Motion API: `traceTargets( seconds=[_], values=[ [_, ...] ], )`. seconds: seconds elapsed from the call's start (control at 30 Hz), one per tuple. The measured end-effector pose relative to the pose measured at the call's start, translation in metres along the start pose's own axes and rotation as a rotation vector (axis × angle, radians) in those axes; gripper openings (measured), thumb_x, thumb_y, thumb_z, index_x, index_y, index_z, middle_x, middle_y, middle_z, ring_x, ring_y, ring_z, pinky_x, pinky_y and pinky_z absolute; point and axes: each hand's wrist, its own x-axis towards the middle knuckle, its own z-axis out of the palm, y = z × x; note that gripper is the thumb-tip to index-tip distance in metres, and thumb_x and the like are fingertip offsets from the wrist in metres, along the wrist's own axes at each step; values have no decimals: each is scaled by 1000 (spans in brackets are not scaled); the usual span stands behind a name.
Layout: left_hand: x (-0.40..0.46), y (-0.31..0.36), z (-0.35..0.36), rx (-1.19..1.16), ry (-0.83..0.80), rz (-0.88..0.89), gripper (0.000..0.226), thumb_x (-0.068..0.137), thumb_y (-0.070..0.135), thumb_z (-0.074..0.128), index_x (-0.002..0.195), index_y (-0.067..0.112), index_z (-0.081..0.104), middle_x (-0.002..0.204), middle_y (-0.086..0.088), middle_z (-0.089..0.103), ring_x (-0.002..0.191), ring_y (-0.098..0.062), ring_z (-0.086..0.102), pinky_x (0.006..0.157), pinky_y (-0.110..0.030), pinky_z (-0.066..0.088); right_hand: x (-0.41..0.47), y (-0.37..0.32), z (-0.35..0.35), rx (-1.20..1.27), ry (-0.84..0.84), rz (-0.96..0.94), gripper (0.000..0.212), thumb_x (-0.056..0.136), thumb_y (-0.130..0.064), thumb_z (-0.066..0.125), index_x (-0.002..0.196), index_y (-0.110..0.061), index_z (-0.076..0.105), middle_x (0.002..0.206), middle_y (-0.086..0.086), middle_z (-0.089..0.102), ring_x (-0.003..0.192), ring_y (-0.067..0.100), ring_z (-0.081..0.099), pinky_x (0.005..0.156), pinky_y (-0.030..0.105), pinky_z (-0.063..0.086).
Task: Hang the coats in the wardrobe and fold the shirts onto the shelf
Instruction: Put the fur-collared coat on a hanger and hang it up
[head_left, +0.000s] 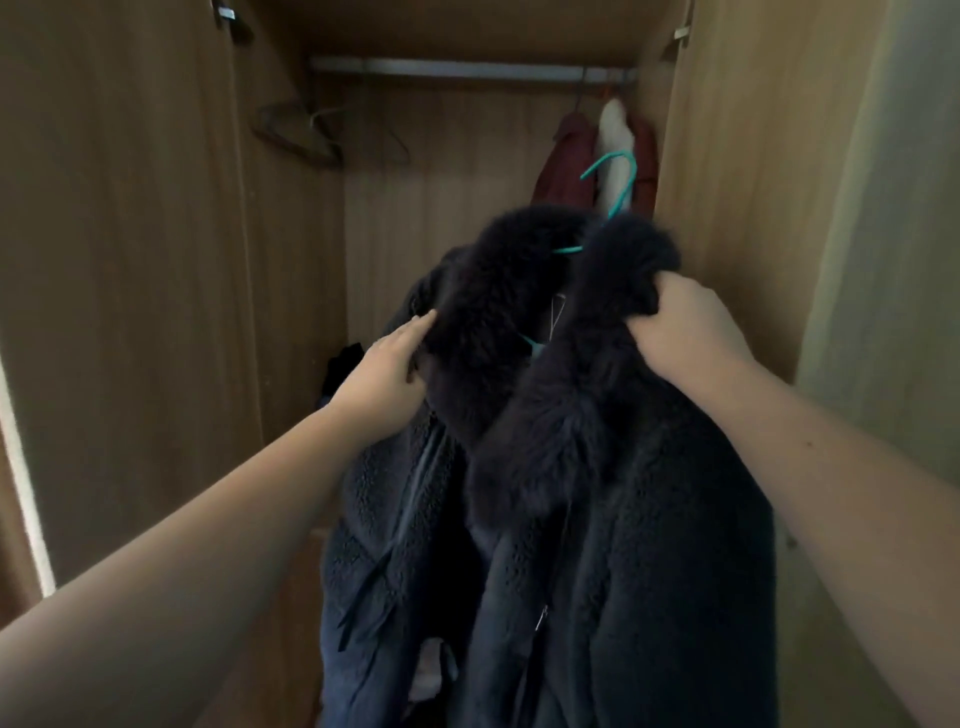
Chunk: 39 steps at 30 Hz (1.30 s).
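Dark coat on a teal hanger, held up in front of the open wardrobe, not yet on the rail.

The coat (571, 467) hangs in mid-air between both arms, its furry collar uppermost and the hanger (618, 182) poking out above it, hook free and well below the rail (467, 68). The right hand (680, 327) has its fingers curled tight into the right side of the collar, probably bearing the weight so the hook can be lifted. The left hand (389, 364) lies against the left collar edge with fingers fairly straight; it looks to be steadying the coat, not clutching it. Behind, red and white garments (571, 156) hang at the rail's right end, and bare hangers (306, 135) at its left. The gap between looks like the likeliest place for the hook.
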Motion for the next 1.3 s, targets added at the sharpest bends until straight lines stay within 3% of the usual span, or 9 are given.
traceTargets(
  seconds=[0.2,0.4,0.6,0.83,0.97,1.13,1.3],
  values=[
    [96,-78,1,130,-21,45,81,85,13,49,158,22,14,163,-6,22,151,-23,15,122,-40,19,86,-20,88,-79,36,65,19,88,-39,51,95,-23,58,103,13,67,93,39,63,77,44,53],
    [208,-141,-8,196,-35,51,78,93,20,50,158,26,9,165,-4,14,151,-24,11,122,-44,18,183,-27,143,-130,107,135,12,87,-31,56,86,-23,47,109,19,64,100,43,61,83,47,52],
    [303,-184,11,267,-2,106,72,97,29,46,158,30,8,166,-1,11,152,-23,7,121,-50,18,285,-13,176,-178,182,161,13,87,-29,56,90,-18,48,110,18,62,104,42,59,81,43,47],
    [429,-192,55,294,165,204,67,98,37,43,157,31,12,165,0,13,152,-23,7,121,-49,16,402,23,224,-250,250,135,26,91,-30,54,110,-13,58,117,17,64,109,40,60,85,42,48],
    [505,-192,77,315,251,248,65,99,37,45,157,30,16,165,0,15,152,-24,8,122,-47,15,465,47,240,-251,279,113,24,88,-30,56,107,-15,58,117,17,64,109,39,61,90,46,50],
    [579,-192,92,429,378,294,63,98,41,42,156,31,18,165,-1,15,152,-24,8,121,-49,15,528,59,245,-288,333,50,12,88,-28,55,94,-20,49,111,16,64,104,38,61,79,42,46],
    [627,-184,93,485,498,321,63,97,43,40,155,33,18,165,-2,15,152,-26,7,121,-52,11,570,50,233,-355,384,10,12,90,-24,54,94,-18,45,113,18,63,107,38,61,85,43,48]
  ],
)
